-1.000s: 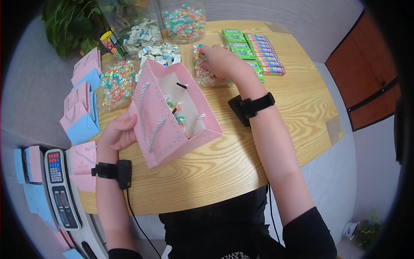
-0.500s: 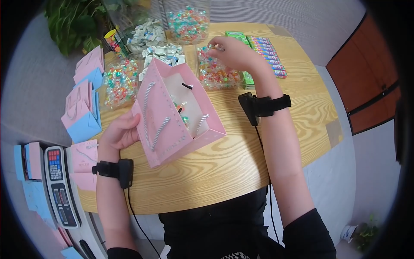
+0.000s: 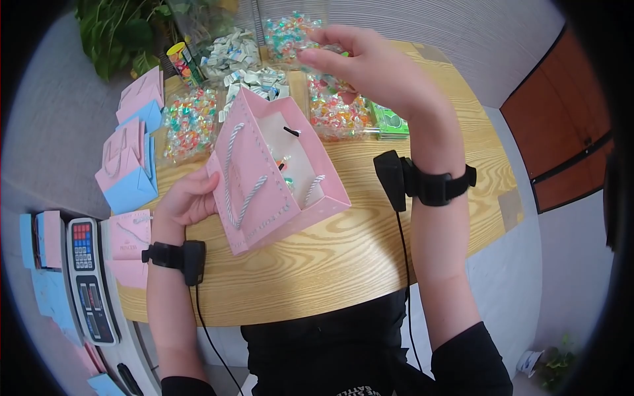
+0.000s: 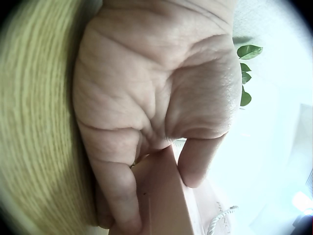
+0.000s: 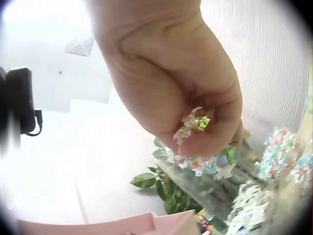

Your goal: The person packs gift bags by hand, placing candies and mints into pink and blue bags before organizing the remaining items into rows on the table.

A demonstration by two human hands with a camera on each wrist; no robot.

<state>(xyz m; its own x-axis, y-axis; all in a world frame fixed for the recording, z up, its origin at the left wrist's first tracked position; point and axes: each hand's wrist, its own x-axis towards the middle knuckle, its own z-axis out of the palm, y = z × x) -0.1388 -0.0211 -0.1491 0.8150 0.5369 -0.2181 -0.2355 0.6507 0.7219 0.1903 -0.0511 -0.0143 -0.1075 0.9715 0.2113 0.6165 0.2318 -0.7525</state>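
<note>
My left hand (image 3: 190, 199) grips the side edge of a pink paper gift bag (image 3: 259, 188), thumb on one face and fingers on the other, as the left wrist view also shows. Tilted on the table, the bag has its mouth facing up and right, with white rope handles and several wrapped candies (image 3: 288, 183) inside. My right hand (image 3: 380, 71) is raised above a clear tray of wrapped candies (image 3: 338, 117), to the right of the bag. In the right wrist view, a clump of wrapped candies (image 5: 209, 164) sticks out from its curled fingers.
Behind the bag are another candy tray (image 3: 191, 125), white-wrapped sweets (image 3: 256, 87) and a clear candy jar (image 3: 288, 36). Green boxes (image 3: 391, 124) lie right of the near tray. Pink-and-blue bags (image 3: 127, 173) line the table's left edge, beside a scale (image 3: 96, 290).
My right hand has risen out of the candy tray with candies in its fingers and come nearer to the camera. The left hand keeps its hold on the bag.
</note>
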